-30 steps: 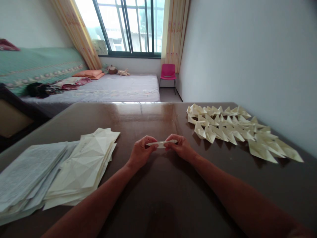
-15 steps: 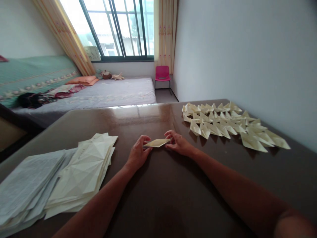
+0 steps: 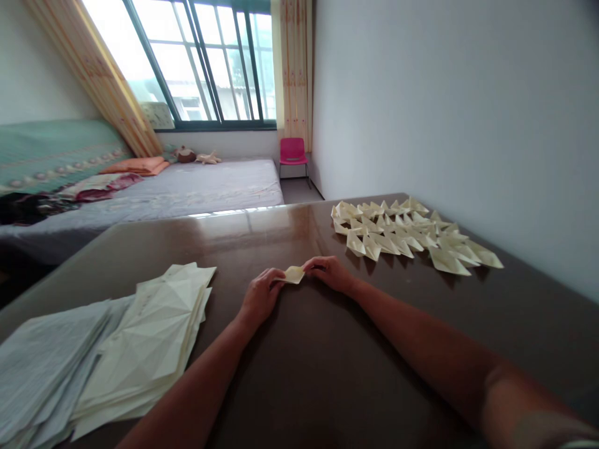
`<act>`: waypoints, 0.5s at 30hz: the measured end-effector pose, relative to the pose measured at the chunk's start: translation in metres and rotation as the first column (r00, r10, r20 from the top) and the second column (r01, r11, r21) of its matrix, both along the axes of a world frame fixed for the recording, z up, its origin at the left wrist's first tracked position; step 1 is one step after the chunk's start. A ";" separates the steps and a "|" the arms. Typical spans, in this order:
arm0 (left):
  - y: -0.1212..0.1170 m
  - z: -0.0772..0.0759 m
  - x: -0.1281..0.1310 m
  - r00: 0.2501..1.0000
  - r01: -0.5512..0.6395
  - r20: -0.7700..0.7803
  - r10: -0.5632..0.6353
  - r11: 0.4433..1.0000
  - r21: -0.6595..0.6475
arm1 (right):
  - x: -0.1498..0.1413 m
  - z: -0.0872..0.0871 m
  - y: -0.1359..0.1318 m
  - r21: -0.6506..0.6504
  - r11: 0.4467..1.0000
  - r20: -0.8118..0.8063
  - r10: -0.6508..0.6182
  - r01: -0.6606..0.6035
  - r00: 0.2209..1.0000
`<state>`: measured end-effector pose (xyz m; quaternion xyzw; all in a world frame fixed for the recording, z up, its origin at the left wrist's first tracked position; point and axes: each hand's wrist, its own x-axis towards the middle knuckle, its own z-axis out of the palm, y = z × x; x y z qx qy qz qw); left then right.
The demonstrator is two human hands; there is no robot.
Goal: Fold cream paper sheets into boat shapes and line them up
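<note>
Between my hands, over the middle of the brown table point(image 3: 299, 362), is a small folded piece of cream paper point(image 3: 294, 274). My left hand point(image 3: 260, 294) pinches its left end between thumb and fingers. At its right end my right hand point(image 3: 329, 272) is closed on the other corner. The paper's centre bulges up a little, and its tips are hidden by my fingers. To the right, folded paper boats point(image 3: 388, 231) stand in several rows, close together.
Left of my arm lies a stack of creased cream sheets point(image 3: 150, 324), with a pile of grey printed papers point(image 3: 51, 349) beside it. Beyond the table are a bed point(image 3: 224, 184), a pink chair point(image 3: 293, 151) and a window. A white wall point(image 3: 444, 112) runs along the right.
The flat diamond of paper now looks narrower and raised in the middle, its ends gripped by my fingers. My hands are closer together. The view has swung slightly to the right.
</note>
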<state>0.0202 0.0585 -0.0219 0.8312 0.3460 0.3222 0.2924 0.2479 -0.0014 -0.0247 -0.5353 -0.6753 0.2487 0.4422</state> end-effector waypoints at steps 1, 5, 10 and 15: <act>0.001 0.000 0.001 1.000 -0.013 0.014 0.013 1.000 0.002 | 0.000 0.000 0.000 -0.005 1.000 -0.007 -0.017 0.017 1.000; 0.008 -0.003 0.001 0.994 -0.066 0.079 0.069 0.997 -0.036 | 0.002 0.001 0.001 -0.030 0.992 -0.042 -0.120 0.119 0.992; 0.014 -0.007 -0.001 0.989 -0.084 0.117 0.093 0.993 -0.079 | 0.003 0.000 0.007 -0.053 0.985 -0.083 -0.168 0.164 0.982; 0.014 -0.005 -0.006 0.992 -0.062 0.100 0.071 0.994 -0.090 | 0.001 0.006 0.001 -0.085 0.979 -0.135 -0.194 0.184 0.972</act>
